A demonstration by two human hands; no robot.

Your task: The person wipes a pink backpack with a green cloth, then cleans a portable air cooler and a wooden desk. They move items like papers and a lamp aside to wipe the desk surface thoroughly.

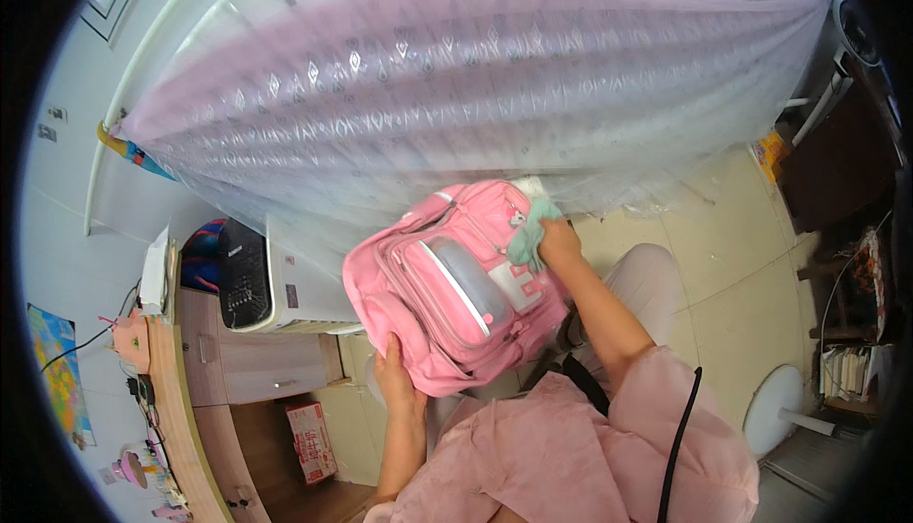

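A pink backpack [428, 280] lies across my lap, its front face turned up. It has a grey pocket panel with a white strip and a small cartoon charm near its far right side. My left hand [397, 376] grips the backpack's near left edge, thumb on top and the other fingers hidden beneath. My right hand [558, 242] is closed on a light green cloth [531, 230], which is pressed against the backpack's right side. Part of the cloth bunches out beyond my fingers.
Ahead hangs a translucent pinkish plastic sheet [456, 76] over white rails. To the left stand a white and black bin-like box [314, 285] and a wooden desk [204, 352] with a red and white carton [312, 442] below. Dark furniture [827, 162] and a white round base [775, 409] are right.
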